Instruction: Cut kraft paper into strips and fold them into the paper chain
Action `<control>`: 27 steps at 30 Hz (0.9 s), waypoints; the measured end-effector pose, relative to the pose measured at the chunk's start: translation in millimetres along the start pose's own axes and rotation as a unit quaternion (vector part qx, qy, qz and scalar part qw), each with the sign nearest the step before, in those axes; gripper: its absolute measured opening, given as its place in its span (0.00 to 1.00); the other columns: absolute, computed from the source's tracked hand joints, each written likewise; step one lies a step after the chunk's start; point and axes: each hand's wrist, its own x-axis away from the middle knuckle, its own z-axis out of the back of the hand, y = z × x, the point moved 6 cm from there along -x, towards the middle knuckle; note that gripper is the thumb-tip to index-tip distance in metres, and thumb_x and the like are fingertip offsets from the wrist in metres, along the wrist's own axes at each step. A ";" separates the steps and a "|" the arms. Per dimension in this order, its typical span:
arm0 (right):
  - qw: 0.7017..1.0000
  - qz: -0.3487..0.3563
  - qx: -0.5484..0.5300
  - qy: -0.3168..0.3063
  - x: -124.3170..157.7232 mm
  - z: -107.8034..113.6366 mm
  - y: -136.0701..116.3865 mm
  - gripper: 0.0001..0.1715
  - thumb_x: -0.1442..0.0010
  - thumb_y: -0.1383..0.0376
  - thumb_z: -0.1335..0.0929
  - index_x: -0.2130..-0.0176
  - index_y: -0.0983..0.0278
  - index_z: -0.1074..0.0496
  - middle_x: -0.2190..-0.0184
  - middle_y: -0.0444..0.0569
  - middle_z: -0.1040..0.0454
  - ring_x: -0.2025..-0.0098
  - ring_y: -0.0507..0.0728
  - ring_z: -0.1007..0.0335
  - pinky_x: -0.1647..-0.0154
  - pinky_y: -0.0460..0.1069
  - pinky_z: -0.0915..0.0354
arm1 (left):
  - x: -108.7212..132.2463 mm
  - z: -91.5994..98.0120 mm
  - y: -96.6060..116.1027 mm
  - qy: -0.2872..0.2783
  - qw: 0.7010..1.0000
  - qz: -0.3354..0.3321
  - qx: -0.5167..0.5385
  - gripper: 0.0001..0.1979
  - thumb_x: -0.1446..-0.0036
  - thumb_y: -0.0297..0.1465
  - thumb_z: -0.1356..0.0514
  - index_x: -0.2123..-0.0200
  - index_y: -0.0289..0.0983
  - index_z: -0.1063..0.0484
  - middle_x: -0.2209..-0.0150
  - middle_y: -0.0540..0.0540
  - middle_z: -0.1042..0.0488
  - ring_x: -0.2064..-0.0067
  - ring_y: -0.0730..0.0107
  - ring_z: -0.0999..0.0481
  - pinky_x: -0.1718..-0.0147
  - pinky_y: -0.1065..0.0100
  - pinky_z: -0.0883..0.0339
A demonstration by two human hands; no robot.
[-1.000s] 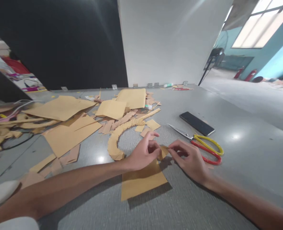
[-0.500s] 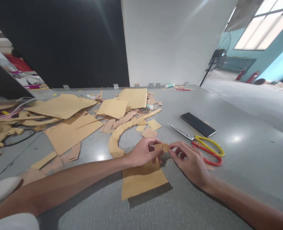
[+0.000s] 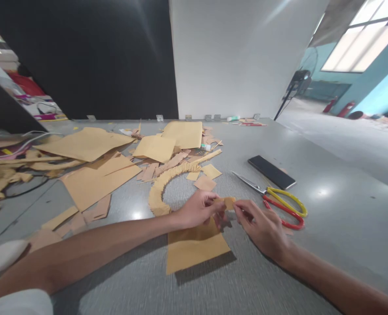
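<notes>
A small folded piece of brown paper (image 3: 229, 203) is pinched between my two hands above the grey table. My left hand (image 3: 203, 208) is closed on its left part, and the fingertips of my right hand (image 3: 258, 223) grip its right edge. Beneath my left hand lies a larger sheet of brown paper (image 3: 197, 251), partly covered by the hand and wrist. A curved, pleated paper strip (image 3: 159, 192) rests just beyond my left forearm. Scissors (image 3: 266, 190) with one yellow and one red handle lie beside my right hand.
A black phone (image 3: 271, 171) lies behind the scissors. Brown paper sheets (image 3: 100, 179) and scraps spread over the left and the back. One glue stick (image 3: 205, 147) is among the scraps, another (image 3: 233, 118) near the upright panel (image 3: 239, 61). A white mouse-like object (image 3: 5, 257) sits at left.
The small paper piece and my right hand's fingertips have shifted slightly to the right and down. My left hand keeps its hold, and the things on the table stay put.
</notes>
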 end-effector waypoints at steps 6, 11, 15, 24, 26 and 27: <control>0.999 0.032 0.014 -0.028 -6.0 1.1 -7.8 0.13 0.26 0.69 0.40 0.57 0.65 0.28 0.64 0.50 0.19 0.71 0.53 0.22 0.70 0.48 0.33 | 1.0 0.1 3.3 0.003 1.000 -0.011 -0.022 0.24 0.33 0.49 0.44 0.65 0.32 0.25 0.69 0.43 0.20 0.78 0.77 0.28 0.81 0.75 0.39; 0.998 0.042 -0.029 -0.030 -10.9 3.5 -12.3 0.09 0.28 0.71 0.37 0.54 0.64 0.28 0.50 0.59 0.22 0.55 0.60 0.21 0.60 0.52 0.27 | -0.4 -0.2 -0.1 0.006 1.000 -0.007 -0.017 0.24 0.31 0.48 0.46 0.65 0.32 0.25 0.66 0.39 0.19 0.70 0.68 0.20 0.80 0.75 0.37; 0.993 0.043 -0.105 -0.030 -10.0 2.1 -10.5 0.10 0.29 0.72 0.36 0.51 0.62 0.29 0.56 0.53 0.20 0.54 0.59 0.21 0.53 0.53 0.26 | -1.1 -0.6 -0.3 -0.003 1.000 -0.011 -0.005 0.23 0.31 0.47 0.46 0.61 0.31 0.25 0.64 0.37 0.18 0.69 0.68 0.18 0.80 0.76 0.38; 0.980 -0.031 -0.193 0.027 -7.7 4.9 0.4 0.15 0.32 0.69 0.30 0.46 0.57 0.26 0.58 0.49 0.18 0.61 0.57 0.20 0.60 0.53 0.24 | -1.6 4.4 -0.9 0.021 0.998 -0.008 0.054 0.22 0.34 0.46 0.43 0.67 0.32 0.27 0.62 0.37 0.18 0.70 0.67 0.17 0.80 0.75 0.35; 0.979 -0.028 -0.202 0.031 -8.2 6.2 0.9 0.19 0.33 0.71 0.30 0.44 0.57 0.27 0.58 0.48 0.18 0.62 0.57 0.21 0.59 0.53 0.24 | -1.3 4.6 -0.4 0.020 0.998 -0.012 0.050 0.22 0.34 0.47 0.43 0.66 0.32 0.26 0.62 0.37 0.18 0.70 0.68 0.17 0.79 0.75 0.34; 0.978 -0.022 -0.207 0.032 -8.5 6.9 1.0 0.21 0.34 0.72 0.29 0.44 0.56 0.27 0.59 0.47 0.18 0.62 0.57 0.21 0.60 0.53 0.24 | -1.2 4.5 0.1 0.019 0.999 -0.013 0.048 0.23 0.34 0.47 0.42 0.65 0.32 0.26 0.62 0.37 0.18 0.70 0.68 0.17 0.79 0.75 0.34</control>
